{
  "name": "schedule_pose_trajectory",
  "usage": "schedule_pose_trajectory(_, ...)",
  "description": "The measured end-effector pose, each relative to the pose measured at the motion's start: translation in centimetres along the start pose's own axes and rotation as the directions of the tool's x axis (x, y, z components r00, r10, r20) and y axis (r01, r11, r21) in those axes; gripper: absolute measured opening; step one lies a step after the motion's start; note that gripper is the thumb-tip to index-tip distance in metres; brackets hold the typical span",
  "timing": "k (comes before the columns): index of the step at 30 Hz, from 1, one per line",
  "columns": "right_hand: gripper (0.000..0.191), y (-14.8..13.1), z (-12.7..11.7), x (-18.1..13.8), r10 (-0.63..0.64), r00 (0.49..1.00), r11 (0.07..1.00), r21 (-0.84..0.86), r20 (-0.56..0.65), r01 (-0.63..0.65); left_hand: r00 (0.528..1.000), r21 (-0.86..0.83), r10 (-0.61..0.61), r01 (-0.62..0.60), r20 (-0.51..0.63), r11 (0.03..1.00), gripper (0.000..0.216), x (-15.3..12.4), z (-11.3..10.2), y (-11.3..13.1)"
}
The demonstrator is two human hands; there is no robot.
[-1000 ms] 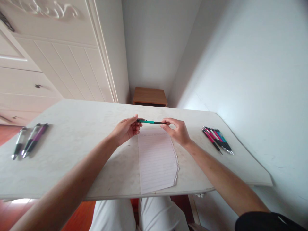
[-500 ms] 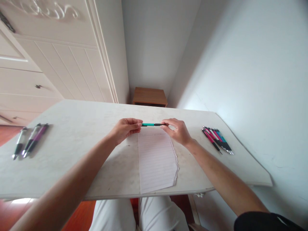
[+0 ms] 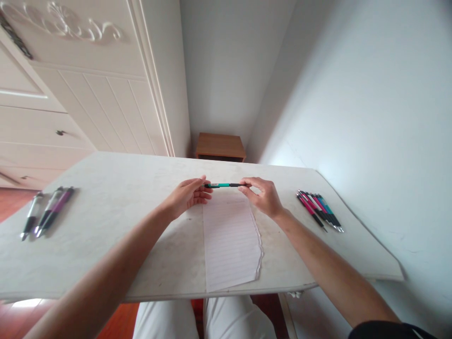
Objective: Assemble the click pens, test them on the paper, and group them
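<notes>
A green pen (image 3: 223,185) with a black grip lies level across the air above the top of a torn lined sheet of paper (image 3: 231,245). My right hand (image 3: 263,195) pinches its black grip end between thumb and fingers. At the other end, my left hand (image 3: 189,195) has its thumb and fingers around the clip end, the lower fingers loosely curled below. The pen's tip is hidden behind the right fingers.
Several pens (image 3: 319,209) in pink, white and blue lie together at the table's right. Three thicker pens (image 3: 47,212) lie at the left. The white table (image 3: 141,254) stands near a cabinet (image 3: 106,108), a wall and a small wooden stand (image 3: 221,145).
My left fingers have loosened and slid back along the pen, so more of its clip end shows. My right hand keeps its pinch. The view has tipped up slightly.
</notes>
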State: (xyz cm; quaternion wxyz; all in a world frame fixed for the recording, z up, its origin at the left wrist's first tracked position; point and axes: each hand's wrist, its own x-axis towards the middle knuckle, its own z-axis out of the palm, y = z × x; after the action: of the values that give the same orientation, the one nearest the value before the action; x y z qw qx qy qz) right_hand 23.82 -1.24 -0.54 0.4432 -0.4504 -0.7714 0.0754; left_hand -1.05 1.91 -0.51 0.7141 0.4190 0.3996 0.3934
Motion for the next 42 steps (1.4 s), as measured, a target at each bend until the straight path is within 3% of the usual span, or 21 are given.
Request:
schedule_pose_trajectory(4, 0.010, -0.28, -0.02, -0.02, -0.026, 1.000, 1.000, 0.004, 0.013, 0.026, 0.998, 0.045, -0.005, 0.002, 0.062, 0.999, 0.037, -0.15, -0.01, -0.15)
schedule_pose_trajectory(13, 0.009, -0.13, 0.16, -0.13, -0.029, 1.000, 1.000, 0.005, -0.001, 0.029, 0.988, 0.047, 0.151, -0.152, 0.013, 0.987, 0.037, 0.35, -0.47, -0.03)
schedule_pose_trajectory(19, 0.011, -0.27, 0.07, -0.10, -0.018, 1.000, 1.000, 0.009, -0.006, 0.018, 0.995, 0.096, 0.098, -0.098, -0.001, 0.991, 0.039, 0.08, 0.10, -0.02)
schedule_pose_trajectory(26, 0.012, -0.54, 0.04, -0.08, -0.020, 1.000, 1.000, 0.011, 0.010, 0.020, 0.983, 0.161, 0.177, -0.182, 0.047, 0.970, 0.036, 0.16, 0.12, -0.67)
schedule_pose_trajectory(31, 0.011, -0.25, 0.00, -0.10, -0.007, 1.000, 1.000, 0.000, -0.018, 0.007, 0.968, 0.131, 0.249, -0.244, -0.023, 0.961, 0.048, 0.39, -0.25, -0.53)
schedule_pose_trajectory(36, 0.010, -0.11, -0.07, -0.06, -0.008, 0.999, 1.000, -0.003, -0.038, 0.008, 0.971, 0.034, 0.210, -0.208, -0.116, 0.978, 0.043, 0.38, -0.25, 0.15)
schedule_pose_trajectory(42, 0.011, -0.39, -0.04, -0.11, -0.014, 1.000, 1.000, 0.007, -0.028, 0.014, 0.988, 0.049, 0.121, -0.117, -0.094, 0.992, 0.049, 0.22, 0.19, 0.04)
